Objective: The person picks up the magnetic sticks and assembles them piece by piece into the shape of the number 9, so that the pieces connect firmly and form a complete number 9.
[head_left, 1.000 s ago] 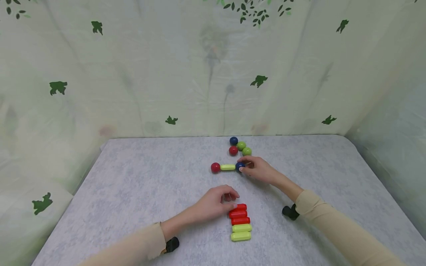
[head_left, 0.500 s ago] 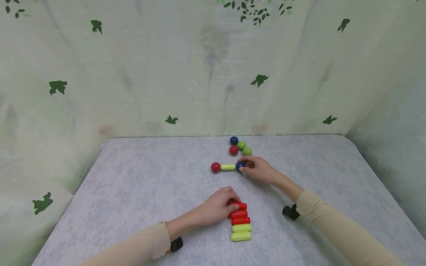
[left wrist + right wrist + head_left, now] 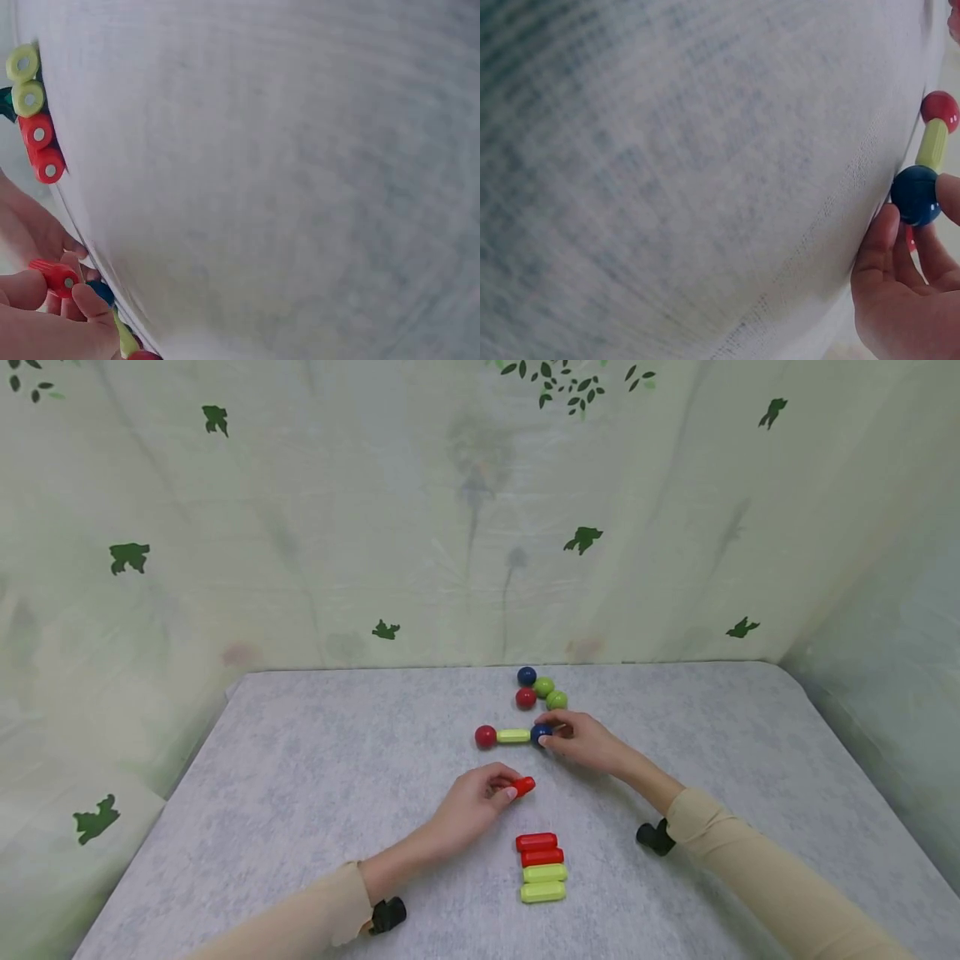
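Observation:
My left hand (image 3: pixel 476 797) pinches a red rod (image 3: pixel 524 787) between thumb and fingers, above the row of rods. In the left wrist view a round grey spot shows on the end of this red rod (image 3: pixel 60 279). Farther back, my right hand (image 3: pixel 585 742) holds a dark blue ball (image 3: pixel 540 734) with thumb and fingertips. That ball joins one end of a yellow-green rod (image 3: pixel 513 736), and a red ball (image 3: pixel 486 737) sits at the other end. The right wrist view shows the blue ball (image 3: pixel 916 195) gripped, with the rod running away from it.
Two red rods (image 3: pixel 537 842) and two yellow-green rods (image 3: pixel 543 892) lie side by side nearer me. At the table's back edge are a blue ball (image 3: pixel 527 676), a red ball (image 3: pixel 526 697) and two green balls (image 3: pixel 557 700). A patterned curtain (image 3: pixel 337 527) hangs behind.
My left hand has taken the farthest red rod from the row and moved it up and slightly left, toward the joined piece. The right hand stays on the blue ball.

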The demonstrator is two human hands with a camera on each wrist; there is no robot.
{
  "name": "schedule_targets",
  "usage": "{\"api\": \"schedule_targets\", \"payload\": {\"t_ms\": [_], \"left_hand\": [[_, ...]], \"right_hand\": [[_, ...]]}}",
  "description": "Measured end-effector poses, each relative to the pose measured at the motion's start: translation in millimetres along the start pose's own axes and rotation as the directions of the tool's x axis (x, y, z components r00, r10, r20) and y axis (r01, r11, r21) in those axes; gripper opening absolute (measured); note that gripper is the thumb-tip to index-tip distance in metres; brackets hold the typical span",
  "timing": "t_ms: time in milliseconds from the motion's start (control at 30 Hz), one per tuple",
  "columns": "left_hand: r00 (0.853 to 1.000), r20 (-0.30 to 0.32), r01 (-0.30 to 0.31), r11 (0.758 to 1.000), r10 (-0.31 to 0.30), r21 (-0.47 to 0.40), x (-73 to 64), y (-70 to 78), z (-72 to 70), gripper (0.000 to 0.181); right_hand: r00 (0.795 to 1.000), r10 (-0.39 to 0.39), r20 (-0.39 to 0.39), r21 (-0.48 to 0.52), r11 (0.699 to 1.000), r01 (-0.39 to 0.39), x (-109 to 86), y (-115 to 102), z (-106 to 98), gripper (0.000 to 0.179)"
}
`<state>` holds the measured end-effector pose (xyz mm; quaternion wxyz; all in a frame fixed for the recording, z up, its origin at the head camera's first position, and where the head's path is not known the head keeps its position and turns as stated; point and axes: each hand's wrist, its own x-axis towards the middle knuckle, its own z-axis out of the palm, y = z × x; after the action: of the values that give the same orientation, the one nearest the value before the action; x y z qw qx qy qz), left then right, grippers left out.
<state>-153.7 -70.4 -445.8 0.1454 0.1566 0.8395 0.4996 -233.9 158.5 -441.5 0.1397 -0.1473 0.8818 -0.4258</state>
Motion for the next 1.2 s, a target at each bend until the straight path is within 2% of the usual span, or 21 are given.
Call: {"api": "schedule_targets", "payload": {"t_ms": [133,300,400,533,800,1033,1200], "left_hand": [[0.995,-0.072,0.066,0.992,-0.074,-0.111,3.6,-2.6,-8.2,0.023],[0.967,-0.138,0.182,0.958,-0.216,-0.222,9.3,-3.3,-18.9,0.032],[0.949,-0.160,0.220,0.937,-0.270,-0.272,14.1,-4.3,-23.7,0.031],[0.936,-0.160,0.250,0.912,-0.314,-0.324,19.3,-6.8,-28.0,0.031],[0.926,-0.156,0.267,0.888,-0.344,-0.375,25.8,-9.7,-30.9,0.029],[0.928,-0.155,0.260,0.885,-0.340,-0.386,25.2,-9.1,-31.6,0.030],[0.930,-0.171,0.252,0.904,-0.325,-0.346,23.2,-9.0,-37.1,0.026]], "right_hand": [[1.000,0.012,0.009,0.002,1.000,-0.012,-0.3,0,-1,0.036],[1.000,0.026,0.015,0.002,1.000,-0.026,0.6,0,-1,0.036],[0.999,0.036,0.019,0.005,0.999,-0.036,1.3,0,-1,0.036],[0.999,0.049,0.022,0.014,0.999,-0.049,1.2,0,0,0.037],[0.999,0.028,0.018,0.009,1.000,-0.028,0.5,0,0,0.036],[0.999,0.022,0.023,0.012,1.000,-0.023,1.3,2,-1,0.036],[0.999,0.026,0.025,0.015,1.000,-0.026,2.6,4,-1,0.036]]}}
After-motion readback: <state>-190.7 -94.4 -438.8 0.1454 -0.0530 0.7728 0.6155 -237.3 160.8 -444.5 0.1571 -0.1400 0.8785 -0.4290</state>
